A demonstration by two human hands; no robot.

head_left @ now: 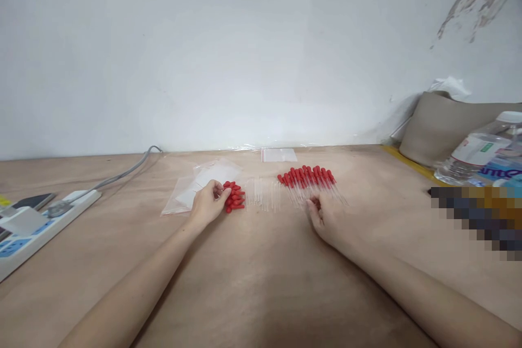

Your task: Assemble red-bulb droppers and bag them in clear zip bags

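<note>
My left hand (210, 201) is at the left edge of a small pile of red rubber dropper bulbs (237, 197), its thumb and fingers closed at a bulb. Right of the pile, loose clear thin tubes (263, 193) lie side by side, pointing toward me. Farther right is a row of droppers (309, 176), clear tubes with red bulbs on their far ends. My right hand (324, 218) is at the near ends of these droppers, fingers curled together. Whatever it may hold is too small or hidden to make out.
Clear plastic bags (183, 193) lie behind my left hand, and a small zip bag (279, 155) lies by the wall. At left are a power strip (53, 234), a grey cable (130, 170) and a phone (35, 201). Water bottles (468, 155) and a beige container (432, 125) stand right.
</note>
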